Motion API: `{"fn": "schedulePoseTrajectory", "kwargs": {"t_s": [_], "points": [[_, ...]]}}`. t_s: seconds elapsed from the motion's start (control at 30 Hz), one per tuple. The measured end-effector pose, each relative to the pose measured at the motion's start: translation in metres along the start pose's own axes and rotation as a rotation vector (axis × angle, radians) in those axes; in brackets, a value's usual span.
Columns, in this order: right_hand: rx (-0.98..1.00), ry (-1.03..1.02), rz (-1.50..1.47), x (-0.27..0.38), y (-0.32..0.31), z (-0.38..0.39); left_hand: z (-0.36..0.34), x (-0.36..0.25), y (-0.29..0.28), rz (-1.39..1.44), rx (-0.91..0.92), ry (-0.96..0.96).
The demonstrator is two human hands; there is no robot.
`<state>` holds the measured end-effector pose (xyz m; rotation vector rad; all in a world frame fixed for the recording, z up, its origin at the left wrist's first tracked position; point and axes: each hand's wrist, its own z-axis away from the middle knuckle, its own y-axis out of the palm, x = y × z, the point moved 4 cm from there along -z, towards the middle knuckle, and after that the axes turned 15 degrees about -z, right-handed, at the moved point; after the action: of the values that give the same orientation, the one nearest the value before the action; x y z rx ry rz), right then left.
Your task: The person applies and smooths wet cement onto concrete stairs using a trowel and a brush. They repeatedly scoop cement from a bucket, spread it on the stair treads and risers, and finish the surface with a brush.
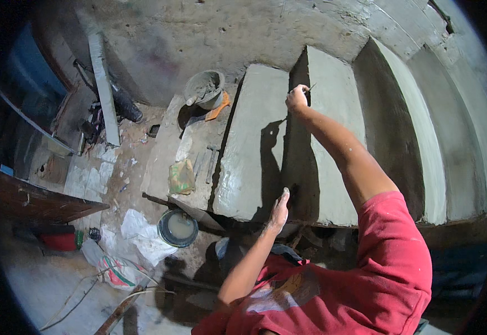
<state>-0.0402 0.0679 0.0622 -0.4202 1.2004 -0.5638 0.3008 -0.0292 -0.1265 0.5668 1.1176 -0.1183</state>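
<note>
1. My right hand (296, 99) is out at the wall end of the stairs, arm extended over a smooth grey tread (336, 167), fingers closed on a thin dark tool (312, 87); only its slim end shows past my fingers, so its full shape stays hidden
2. That tool sits by the upper edge of a shaded riser (299, 184), close to the wall (221, 33); cannot tell whether its tip touches the cement
3. My left hand (278, 211) is nearer my body, fingers extended and loose, nothing seen in it; it is by the near end of the same riser, contact unclear
4. Lower tread (249, 134) lies left of the riser, its surface damp-looking, with a dark arm shadow across it
5. More grey steps rise to the right, edges bending toward the rim of the view
6. On the rough landing (159, 159), left of the stairs: bucket (205, 84) with grey mortar, an orange piece (219, 106) just beside it, a hammer (212, 162), and a green-and-yellow packet (182, 177) near the landing's front edge
7. Below the landing: dark tub (178, 228) of cloudy liquid, crumpled white sheeting (147, 237) just beside it
8. Farther left, a pale plank (103, 89) leans upright near the wall
</note>
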Motion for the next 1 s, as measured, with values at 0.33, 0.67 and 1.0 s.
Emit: {"fn": "schedulePoseTrajectory", "kwargs": {"t_s": [0.33,0.67,1.0], "points": [[0.201,-0.188,0.176,0.069,0.012,0.082,0.016,-0.055,0.001,0.12,-0.009,-0.225],[0.283,-0.292,0.168,0.117,-0.015,0.176,-0.012,-0.011,-0.006,0.257,-0.023,0.015],[0.182,-0.379,0.062,0.159,-0.01,0.246,0.024,-0.061,-0.016,0.114,-0.118,0.085]]}}
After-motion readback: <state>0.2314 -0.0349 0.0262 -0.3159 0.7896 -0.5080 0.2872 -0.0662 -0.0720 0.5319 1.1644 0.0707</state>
